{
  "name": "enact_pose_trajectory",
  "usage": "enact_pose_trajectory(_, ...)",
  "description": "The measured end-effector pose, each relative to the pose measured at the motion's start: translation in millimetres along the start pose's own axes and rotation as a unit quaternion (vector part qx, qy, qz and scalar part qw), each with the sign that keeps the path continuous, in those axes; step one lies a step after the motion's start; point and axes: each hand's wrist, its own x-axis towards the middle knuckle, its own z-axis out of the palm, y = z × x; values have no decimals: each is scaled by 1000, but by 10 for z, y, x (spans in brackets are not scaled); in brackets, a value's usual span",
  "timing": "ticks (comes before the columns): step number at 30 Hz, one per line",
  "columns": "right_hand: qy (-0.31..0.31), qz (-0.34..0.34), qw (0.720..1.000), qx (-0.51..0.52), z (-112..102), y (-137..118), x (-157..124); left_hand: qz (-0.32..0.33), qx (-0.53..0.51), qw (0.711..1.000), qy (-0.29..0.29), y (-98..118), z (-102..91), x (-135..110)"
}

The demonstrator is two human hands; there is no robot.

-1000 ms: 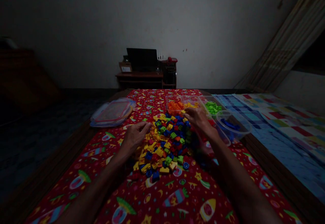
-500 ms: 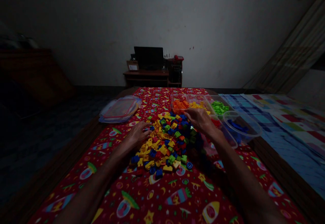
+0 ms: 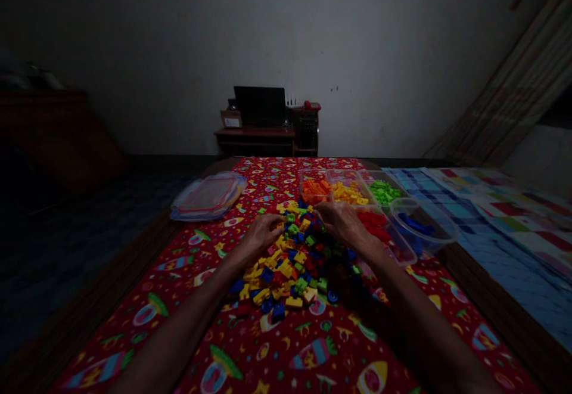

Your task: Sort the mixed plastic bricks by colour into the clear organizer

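A heap of small plastic building bricks [image 3: 286, 263] in yellow, blue, green, red and orange lies on the red patterned cloth. At its far left edge is my left hand [image 3: 261, 233], fingers stretched over the bricks with thumb and fingertips apart, close to a green brick [image 3: 291, 219]. My right hand [image 3: 342, 221] hangs over the far right side of the heap, fingers bent down and apart. I see no brick in either hand, though the light is dim. Behind my right hand, a clear compartment box [image 3: 328, 173] holds orange bricks [image 3: 316, 190], yellow bricks [image 3: 348, 193], green bricks [image 3: 384, 192] and red bricks [image 3: 374, 225].
A round clear tub [image 3: 449, 227] with blue pieces stands at the right. Stacked clear lids [image 3: 208, 196] lie at the table's left edge. A bed [image 3: 500, 227] adjoins the right side. Beyond the table, a monitor [image 3: 260, 106] stands on a low desk.
My right hand has come back from the orange compartment to the heap. My left hand has moved right and slightly farther over the bricks. The view has shifted a little.
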Motion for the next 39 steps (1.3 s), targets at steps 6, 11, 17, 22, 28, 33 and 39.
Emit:
enact_pose_trajectory(6, -24, 9, 1000, -9, -34, -72, -3, -3, -149, 988, -33, 209, -195, 59)
enact_pose_trajectory(11, -53, -2, 999, -3, 13, -107, -14, -1, -259, 961, -98, 326, -187, 22)
enact_pose_trajectory(17, -66, -106, 991, 56, 155, -107, -47, 20, -293, 949, -112, 297, 38, -14)
enact_pose_trajectory(22, -68, -82, 994, 4, 192, -37, -60, -39, -344, 935, -75, 366, -46, -58)
enact_pose_trajectory(28, -62, -40, 997, -19, 42, -26, -58, -92, -393, 914, -46, 318, -78, -72)
enact_pose_trajectory(33, -39, 13, 999, 14, -110, 167, 14, -80, -291, 953, 32, 94, 17, -15)
enact_pose_trajectory(39, 148, 199, 962, 114, -171, 818, 173, -34, -180, 983, 18, 61, 13, -63)
